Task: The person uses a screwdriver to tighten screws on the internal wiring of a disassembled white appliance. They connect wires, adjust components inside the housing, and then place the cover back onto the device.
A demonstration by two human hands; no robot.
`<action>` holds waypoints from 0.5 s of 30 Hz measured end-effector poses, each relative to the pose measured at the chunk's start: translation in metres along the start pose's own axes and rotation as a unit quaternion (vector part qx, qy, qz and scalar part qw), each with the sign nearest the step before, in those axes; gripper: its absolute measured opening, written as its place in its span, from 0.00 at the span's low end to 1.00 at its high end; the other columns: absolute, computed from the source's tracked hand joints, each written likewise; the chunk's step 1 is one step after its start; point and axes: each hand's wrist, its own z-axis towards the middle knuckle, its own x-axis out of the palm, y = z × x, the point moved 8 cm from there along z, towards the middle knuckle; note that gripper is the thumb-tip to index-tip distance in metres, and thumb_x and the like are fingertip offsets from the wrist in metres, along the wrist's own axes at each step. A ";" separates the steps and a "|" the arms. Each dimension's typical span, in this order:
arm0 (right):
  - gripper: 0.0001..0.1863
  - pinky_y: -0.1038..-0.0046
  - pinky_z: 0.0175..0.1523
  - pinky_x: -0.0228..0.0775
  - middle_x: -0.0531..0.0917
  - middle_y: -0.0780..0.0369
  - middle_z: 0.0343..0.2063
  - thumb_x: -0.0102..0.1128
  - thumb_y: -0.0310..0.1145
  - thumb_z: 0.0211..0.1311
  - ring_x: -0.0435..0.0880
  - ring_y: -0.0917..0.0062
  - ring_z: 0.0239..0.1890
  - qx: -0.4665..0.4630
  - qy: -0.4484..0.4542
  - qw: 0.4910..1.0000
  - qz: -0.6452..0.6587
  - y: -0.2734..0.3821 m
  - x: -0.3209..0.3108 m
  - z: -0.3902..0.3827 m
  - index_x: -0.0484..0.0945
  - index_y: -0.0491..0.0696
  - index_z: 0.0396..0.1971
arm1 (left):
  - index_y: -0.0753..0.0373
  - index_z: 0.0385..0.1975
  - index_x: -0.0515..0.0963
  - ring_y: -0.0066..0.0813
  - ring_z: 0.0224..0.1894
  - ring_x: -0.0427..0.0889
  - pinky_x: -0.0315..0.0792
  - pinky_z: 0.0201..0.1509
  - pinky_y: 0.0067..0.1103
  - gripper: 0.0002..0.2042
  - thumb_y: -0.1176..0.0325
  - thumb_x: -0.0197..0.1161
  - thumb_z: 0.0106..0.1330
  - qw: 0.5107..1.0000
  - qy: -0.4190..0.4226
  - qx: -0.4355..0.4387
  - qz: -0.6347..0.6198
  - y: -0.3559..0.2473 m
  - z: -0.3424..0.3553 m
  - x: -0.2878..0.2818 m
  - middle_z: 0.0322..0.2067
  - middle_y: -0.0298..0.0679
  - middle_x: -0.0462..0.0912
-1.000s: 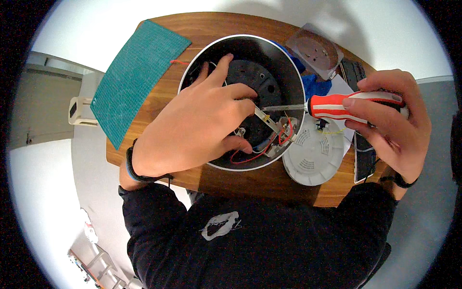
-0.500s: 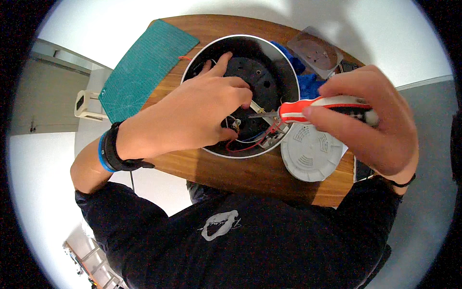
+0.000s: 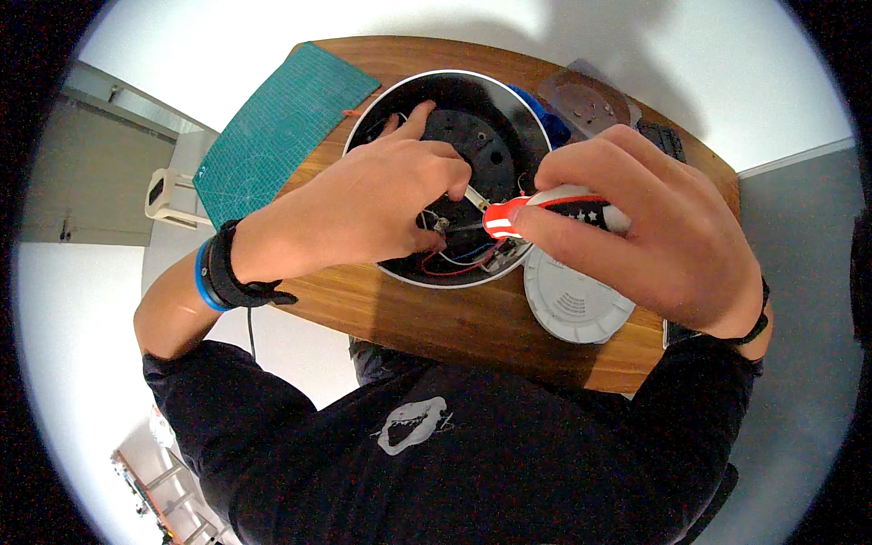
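A deep round housing, black inside with a white rim, holds a pale strip, thin wires and small metal parts. My left hand reaches into it with fingers spread, two toward the far inner wall, another beside the pale strip. Its thumb lies by a small metal part. My right hand is closed around a screwdriver with a red, white and black handle. The screwdriver's shaft points left, over the housing, toward that metal part; whether its tip touches is unclear. Red and white wires curve along the near inner wall.
A green cutting mat lies at the left of the wooden table. A white round vented cover rests right of the housing. Blue cloth and a clear tray with small bits are behind my right hand.
My right hand has moved left with the screwdriver, bringing its shaft closer to my left thumb. My left hand keeps nearly the same pose inside the housing.
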 end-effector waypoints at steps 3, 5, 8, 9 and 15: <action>0.10 0.69 0.43 0.82 0.84 0.61 0.44 0.75 0.31 0.62 0.87 0.67 0.43 -0.004 -0.001 1.000 -0.008 0.002 -0.002 0.000 0.90 0.51 0.43 | 0.62 0.45 0.80 0.63 0.66 0.78 0.51 0.87 0.58 0.22 0.71 0.84 0.52 1.000 0.009 -0.012 -0.006 0.002 0.000 0.003 0.50 0.44 0.85; 0.10 0.69 0.43 0.82 0.84 0.61 0.44 0.75 0.31 0.62 0.87 0.67 0.43 0.002 -0.005 1.000 0.012 0.001 -0.003 0.002 0.90 0.50 0.43 | 0.61 0.45 0.80 0.63 0.67 0.77 0.51 0.87 0.58 0.22 0.70 0.84 0.52 0.999 0.037 -0.025 -0.024 0.003 0.002 0.004 0.52 0.44 0.85; 0.10 0.68 0.43 0.82 0.84 0.61 0.43 0.75 0.32 0.62 0.87 0.68 0.43 0.016 -0.011 0.999 0.027 -0.002 -0.002 0.003 0.90 0.49 0.43 | 0.62 0.45 0.80 0.63 0.69 0.76 0.52 0.87 0.58 0.22 0.69 0.84 0.52 1.000 0.018 -0.016 0.003 0.000 0.001 0.001 0.53 0.44 0.85; 0.10 0.68 0.44 0.82 0.84 0.61 0.43 0.75 0.32 0.63 0.87 0.68 0.43 0.022 -0.010 0.999 0.029 -0.002 -0.002 0.003 0.90 0.49 0.43 | 0.62 0.45 0.80 0.63 0.69 0.76 0.52 0.87 0.58 0.23 0.69 0.84 0.52 1.000 0.016 -0.017 0.003 0.000 0.001 0.001 0.53 0.44 0.85; 0.13 0.66 0.46 0.82 0.83 0.61 0.43 0.78 0.29 0.58 0.88 0.67 0.43 0.063 -0.017 0.998 0.025 -0.010 -0.004 0.006 0.89 0.48 0.44 | 0.61 0.46 0.80 0.62 0.68 0.77 0.52 0.87 0.57 0.23 0.69 0.85 0.52 0.999 0.023 -0.026 0.001 0.000 0.001 -0.002 0.55 0.45 0.85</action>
